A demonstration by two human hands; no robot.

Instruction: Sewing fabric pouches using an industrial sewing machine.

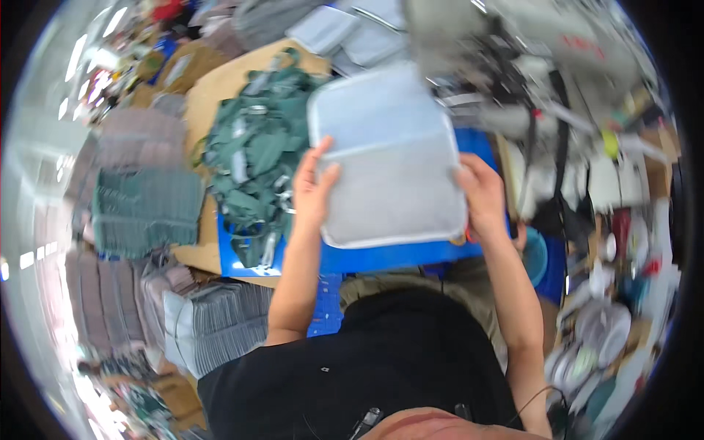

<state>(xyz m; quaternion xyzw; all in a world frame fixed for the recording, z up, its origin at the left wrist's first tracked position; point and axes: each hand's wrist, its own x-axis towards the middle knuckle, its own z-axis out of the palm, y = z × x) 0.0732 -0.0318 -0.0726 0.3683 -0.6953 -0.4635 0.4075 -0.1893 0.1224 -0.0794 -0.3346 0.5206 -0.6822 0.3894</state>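
A flat, light grey fabric panel (pixel 392 183) with rounded corners and white edging is held up in front of me, above the blue work surface. A seam crosses its middle, and the upper half looks paler and bluish. My left hand (pixel 312 187) grips its left edge, thumb on the near face. On the opposite edge, my right hand (pixel 482 192) is closed with the thumb in front. Just below the right fingers shows a small orange-red bit, too blurred to name. Left of the panel lies a heap of dark green straps (pixel 257 143) with pale buckle-like pieces.
A grey sewing machine (pixel 506 66) stands at the far right. More pale panels (pixel 326 29) lie behind the held one. Bundled stacks sit at left: green (pixel 147 209), grey (pixel 213 323) and pinkish (pixel 103 301). A teal tub (pixel 537 257) is beside my right forearm.
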